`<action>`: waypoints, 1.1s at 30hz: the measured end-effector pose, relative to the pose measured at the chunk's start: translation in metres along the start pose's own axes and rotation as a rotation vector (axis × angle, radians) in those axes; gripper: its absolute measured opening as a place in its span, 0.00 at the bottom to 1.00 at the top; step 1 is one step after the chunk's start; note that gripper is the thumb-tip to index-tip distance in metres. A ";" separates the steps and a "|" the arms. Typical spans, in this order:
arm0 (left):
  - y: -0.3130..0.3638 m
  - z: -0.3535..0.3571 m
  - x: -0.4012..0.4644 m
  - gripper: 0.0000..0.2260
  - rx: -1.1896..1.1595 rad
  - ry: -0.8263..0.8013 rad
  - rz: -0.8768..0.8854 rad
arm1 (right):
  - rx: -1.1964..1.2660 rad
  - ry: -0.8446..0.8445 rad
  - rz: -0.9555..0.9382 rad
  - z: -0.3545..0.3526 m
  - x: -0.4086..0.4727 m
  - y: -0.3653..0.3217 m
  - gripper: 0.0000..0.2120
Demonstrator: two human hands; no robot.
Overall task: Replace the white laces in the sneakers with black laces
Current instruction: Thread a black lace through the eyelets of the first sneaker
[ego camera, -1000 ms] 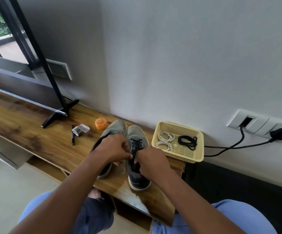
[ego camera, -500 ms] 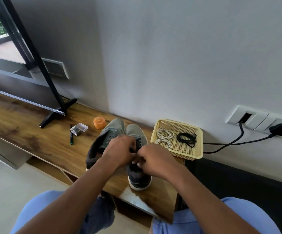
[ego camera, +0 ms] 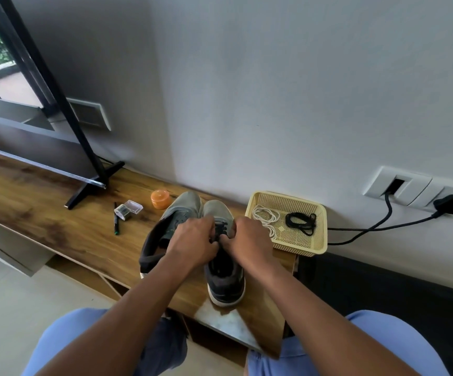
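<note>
Nearest the camera, two knees in light blue trousers are seen at the bottom edge, with both bare forearms reaching forward over them. The near end of the wooden bench lies just beyond.

On the bench, two grey sneakers are set side by side, heels toward the person. The right sneaker is worked on by both hands. The left hand is curled over its lacing area, and the right hand is curled just beside it, knuckles nearly touching. Between them a black lace is seen threaded through the upper eyelets; each grip appears narrow and closed on this lace, though the fingertips themselves are hidden. The left sneaker is partly covered by the left forearm, and no lace can be made out in it.

Just right of the sneakers, a cream perforated basket is placed against the wall. In it, coiled white laces lie at the left and a bundled black lace at the right, apart from each other.

Left of the sneakers, an orange lidded pot, a small clear plastic box and a dark pen are laid on the bench. Farther left, a black television stand foot is seen.

On the wall at far right, a black plug is set in a socket panel.
</note>
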State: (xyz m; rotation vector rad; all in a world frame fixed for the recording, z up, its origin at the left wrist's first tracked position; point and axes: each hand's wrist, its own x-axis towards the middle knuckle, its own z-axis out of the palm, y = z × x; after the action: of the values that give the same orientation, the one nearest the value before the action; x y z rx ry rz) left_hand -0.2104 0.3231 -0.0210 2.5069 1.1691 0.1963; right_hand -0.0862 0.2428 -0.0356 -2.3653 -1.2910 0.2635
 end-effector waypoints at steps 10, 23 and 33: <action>-0.006 0.003 -0.003 0.15 0.049 -0.044 0.101 | -0.246 -0.193 -0.348 -0.009 -0.008 -0.003 0.13; 0.003 0.017 -0.006 0.18 0.068 -0.029 0.096 | -0.314 -0.123 -0.258 0.006 -0.016 -0.004 0.28; 0.003 0.018 -0.006 0.19 0.039 -0.062 0.026 | -0.303 -0.002 -0.262 0.016 -0.017 -0.001 0.21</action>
State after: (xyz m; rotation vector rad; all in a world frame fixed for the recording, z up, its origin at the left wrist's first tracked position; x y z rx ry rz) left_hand -0.2074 0.3120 -0.0368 2.5440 1.1266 0.1024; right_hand -0.1028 0.2335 -0.0501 -2.3956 -1.7259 -0.0119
